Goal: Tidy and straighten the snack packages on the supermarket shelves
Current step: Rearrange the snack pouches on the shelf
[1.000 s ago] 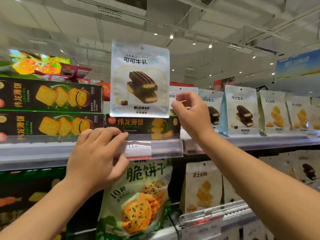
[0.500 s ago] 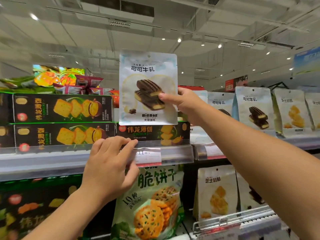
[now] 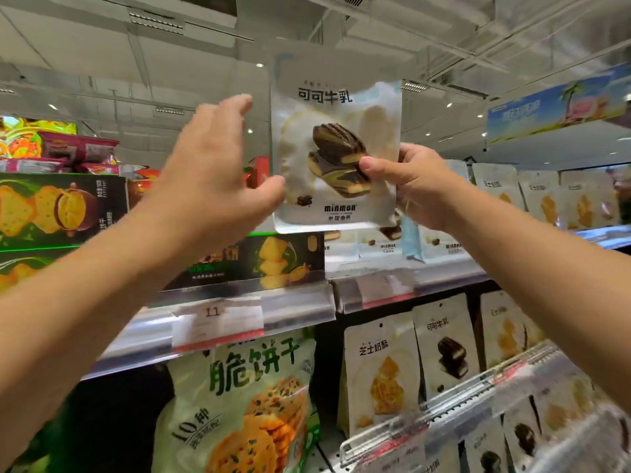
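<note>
Supermarket shelving frames our glossy white cookie pouch (image 3: pixel 336 145), flat and rectangular, raised above the clear plastic shelf rail (image 3: pixel 239 295). Our right hand (image 3: pixel 415 184) pinches its edge; our left hand (image 3: pixel 208 172) spreads wide beside it.

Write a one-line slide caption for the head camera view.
Right hand holds a white cocoa-biscuit pouch above the shelf while the open left hand reaches toward its left edge.
</note>
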